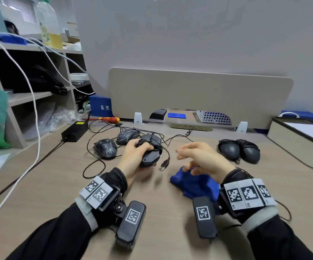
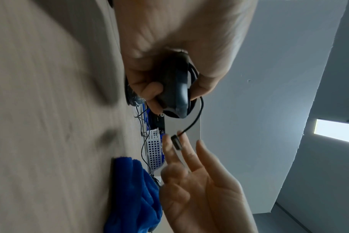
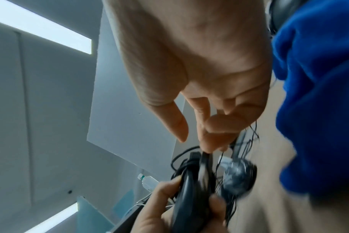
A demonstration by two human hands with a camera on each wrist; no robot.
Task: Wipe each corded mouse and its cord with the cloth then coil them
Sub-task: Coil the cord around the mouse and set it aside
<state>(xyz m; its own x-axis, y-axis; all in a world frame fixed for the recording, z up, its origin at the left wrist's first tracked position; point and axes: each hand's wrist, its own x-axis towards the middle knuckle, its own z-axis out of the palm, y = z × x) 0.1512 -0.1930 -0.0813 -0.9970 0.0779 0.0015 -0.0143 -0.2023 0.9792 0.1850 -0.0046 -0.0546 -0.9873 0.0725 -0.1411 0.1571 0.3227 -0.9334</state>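
My left hand [image 1: 136,153] grips a black mouse [image 1: 150,150] just above the desk, its cord wound round the body. The cord's loose end hangs down with the USB plug [image 1: 164,165] free in the air. In the left wrist view the mouse [image 2: 176,93] sits in the curled fingers and the plug [image 2: 176,142] dangles in front of my right hand's fingers [image 2: 186,151]. My right hand [image 1: 198,156] hovers open, holding nothing, over the crumpled blue cloth [image 1: 195,185] on the desk. The right wrist view shows the cloth [image 3: 319,110] beside the palm and the wrapped mouse [image 3: 191,189] beyond.
Two black mice with white line patterns [image 1: 106,148] [image 1: 128,136] lie behind my left hand, cords loose across the desk. Two grey mice with wound cords [image 1: 229,149] [image 1: 250,152] sit at the right. A black power brick [image 1: 74,131] and a beige box [image 1: 300,141] flank the desk.
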